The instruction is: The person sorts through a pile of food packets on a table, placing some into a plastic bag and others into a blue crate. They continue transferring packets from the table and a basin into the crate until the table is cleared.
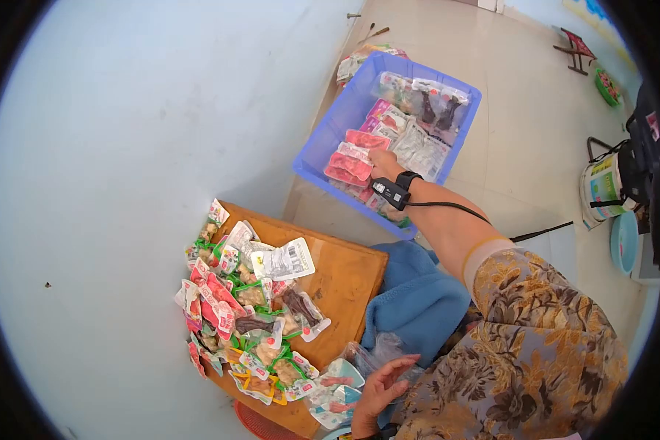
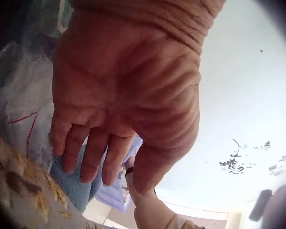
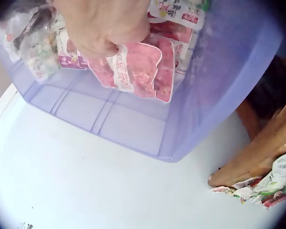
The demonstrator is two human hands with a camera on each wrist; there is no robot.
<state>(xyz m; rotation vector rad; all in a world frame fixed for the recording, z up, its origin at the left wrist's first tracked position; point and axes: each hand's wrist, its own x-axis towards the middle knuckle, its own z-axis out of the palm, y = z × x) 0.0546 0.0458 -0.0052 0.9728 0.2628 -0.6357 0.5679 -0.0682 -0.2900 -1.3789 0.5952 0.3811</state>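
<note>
My right hand (image 1: 386,166) reaches into a blue plastic crate (image 1: 312,155) on the floor. Its curled fingers pinch the edge of a pink vacuum-sealed food packet (image 3: 126,67), with a similar pink packet right behind it. Around them in the crate lie purple-labelled packets (image 1: 386,117), silvery packets (image 1: 427,155) and dark-filled ones (image 1: 440,110). My left hand (image 1: 381,387) is held palm up by the lap with its fingers loosely extended, nothing in it. Close to it are clear packets with teal labels (image 1: 339,396).
A wooden table (image 1: 345,268) against the wall bears a heap of mixed food packets (image 1: 253,301). Blue cloth (image 1: 418,293) covers the lap beside it. Under the table's edge shows a red basket (image 1: 253,422). A white bag (image 1: 601,183) and a light-blue basin (image 1: 623,242) stand at right.
</note>
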